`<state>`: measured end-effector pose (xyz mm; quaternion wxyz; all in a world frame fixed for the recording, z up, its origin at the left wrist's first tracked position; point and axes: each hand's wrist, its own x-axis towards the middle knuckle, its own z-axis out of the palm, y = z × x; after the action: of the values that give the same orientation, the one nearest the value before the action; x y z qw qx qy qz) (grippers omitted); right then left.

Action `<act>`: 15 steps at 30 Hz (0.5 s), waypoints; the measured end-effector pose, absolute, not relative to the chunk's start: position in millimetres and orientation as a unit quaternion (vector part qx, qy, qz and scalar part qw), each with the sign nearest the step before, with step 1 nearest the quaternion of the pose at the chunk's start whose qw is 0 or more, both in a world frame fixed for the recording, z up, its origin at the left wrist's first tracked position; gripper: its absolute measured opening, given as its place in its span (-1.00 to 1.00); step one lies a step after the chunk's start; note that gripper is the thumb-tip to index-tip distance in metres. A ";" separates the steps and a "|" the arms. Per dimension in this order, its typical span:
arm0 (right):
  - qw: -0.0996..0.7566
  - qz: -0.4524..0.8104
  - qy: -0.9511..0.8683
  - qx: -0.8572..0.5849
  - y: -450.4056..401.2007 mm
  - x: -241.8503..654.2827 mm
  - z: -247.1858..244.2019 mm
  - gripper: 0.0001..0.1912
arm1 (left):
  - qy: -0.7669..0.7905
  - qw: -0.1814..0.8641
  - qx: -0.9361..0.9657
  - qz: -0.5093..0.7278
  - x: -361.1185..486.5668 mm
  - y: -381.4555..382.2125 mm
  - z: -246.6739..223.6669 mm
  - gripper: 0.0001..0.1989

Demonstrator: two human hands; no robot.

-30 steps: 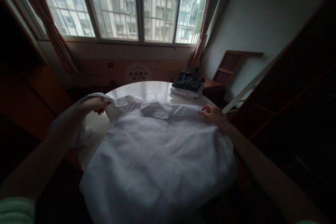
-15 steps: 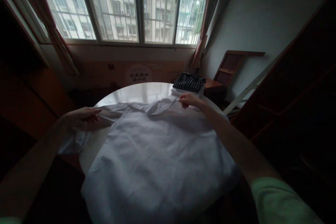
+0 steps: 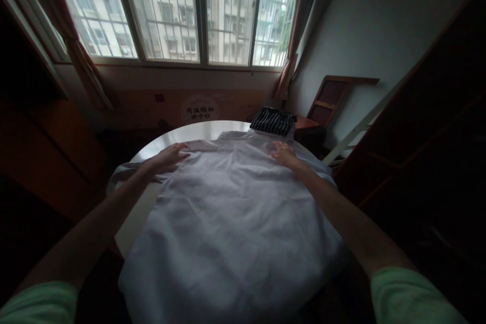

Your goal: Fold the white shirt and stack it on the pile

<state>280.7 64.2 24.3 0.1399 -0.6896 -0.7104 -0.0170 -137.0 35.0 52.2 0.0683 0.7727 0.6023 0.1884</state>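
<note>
A white long-sleeved shirt [image 3: 231, 212] lies spread over a round white table, its body hanging down over the near edge. At the shirt's far left shoulder, my left hand [image 3: 171, 156] has its thumb and fingers apart, touching the cloth. My right hand [image 3: 284, 154] rests on the far right shoulder, fingers spread on the fabric. The collar area lies flat between the two hands. One sleeve trails off to the left beneath my left forearm; the other side reaches toward the table's right edge.
A folded black garment with white stripes [image 3: 272, 120] sits on white folded cloth at the table's [image 3: 167, 136] far right. Beyond it stands a wooden chair [image 3: 328, 98]. A printed cardboard box [image 3: 239, 104] is below the window, and dark furniture [image 3: 425, 152] rises on the right.
My left hand has moved right and away from me, from the sleeve to the shoulder. My right hand has let go of the pinched cloth, and the shirt's top edge now lies flatter.
</note>
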 end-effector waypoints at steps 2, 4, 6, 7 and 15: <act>0.127 -0.014 -0.692 -0.710 59.4 305.4 15.3 -0.55 | 0.606 0.028 0.779 0.158 -127.7 46.5 37.0 -0.54; 0.117 -0.011 -0.663 -0.739 53.9 328.0 5.8 -0.57 | 0.628 -0.001 0.764 0.150 -122.7 58.8 20.7 -0.48; 0.121 -0.010 -0.628 -0.769 49.7 346.0 -2.2 -0.55 | 0.655 -0.017 0.741 0.150 -120.6 69.8 5.6 -0.46; 0.128 -0.009 -0.614 -0.778 48.6 352.6 -4.9 -0.53 | 0.666 -0.018 0.731 0.148 -120.4 74.2 -1.0 -0.46; 0.338 0.198 -0.591 -0.705 47.0 367.3 13.6 -0.84 | 0.682 -0.011 0.721 0.121 -131.7 79.5 -21.6 -0.46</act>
<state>367.3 47.0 13.6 0.3381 -0.7048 -0.5915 0.1977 -131.7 79.5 -21.6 -0.0108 0.7210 0.6822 0.1208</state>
